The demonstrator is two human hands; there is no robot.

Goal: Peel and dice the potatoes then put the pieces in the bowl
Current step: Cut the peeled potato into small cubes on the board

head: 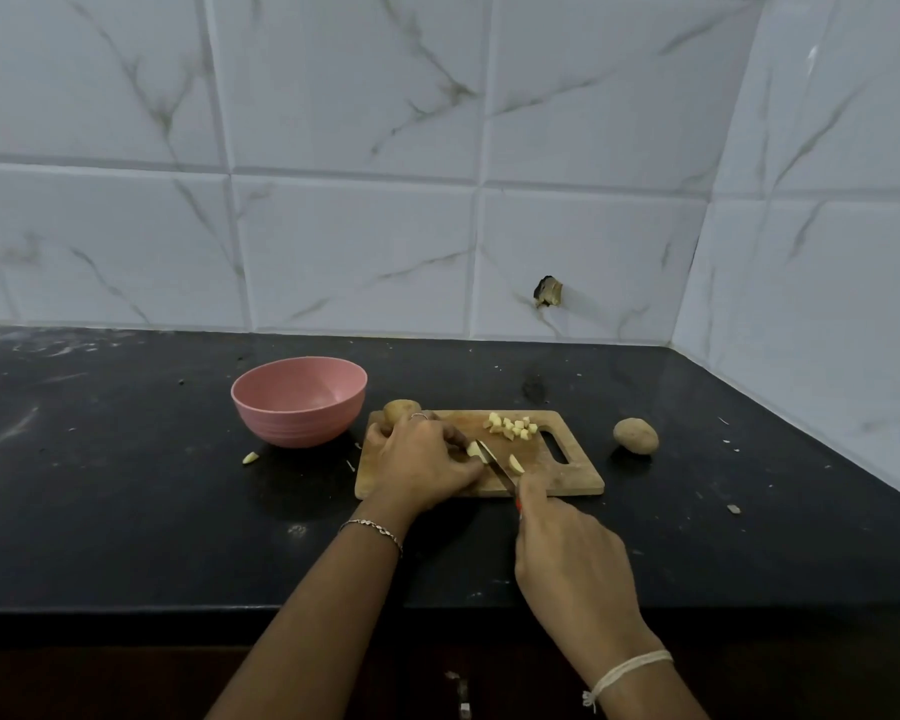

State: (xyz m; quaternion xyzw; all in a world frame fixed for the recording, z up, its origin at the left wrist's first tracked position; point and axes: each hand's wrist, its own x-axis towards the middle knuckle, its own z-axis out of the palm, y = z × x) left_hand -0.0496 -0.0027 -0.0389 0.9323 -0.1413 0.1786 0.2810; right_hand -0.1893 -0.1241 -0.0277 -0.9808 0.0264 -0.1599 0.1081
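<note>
Potato like this should be dense and stiff, light to lift, and slick where the skin is off. The peeled piece point(473, 449) on the cutting board point(557, 483) probably wants pinning from above, flattest face down, with fingertips tucked back from the blade. The left hand point(427, 457) does roughly that: its fingers curl over the piece and hold it to the wood. The right hand point(567, 553) is clenched round the handle of the knife point(494, 464), whose blade lies slantwise just beside the held piece. Whether the edge touches it I cannot tell. Small cut bits scatter easily, so scooping them together seems safer than pinching them singly.

The flesh is pale yellow-cream. A heap of diced cubes point(510, 427) lies at the far side of the board near its handle slot, and a loose wedge point(515, 463) sits just right of the blade. One unpeeled potato point(400, 410), brown-skinned, shows partly behind the left hand. A second unpeeled potato point(636, 435) rests on the black surface point(126, 511) right of the board. The pink bowl point(292, 426) stands left of the board, with nothing visible inside.
</note>
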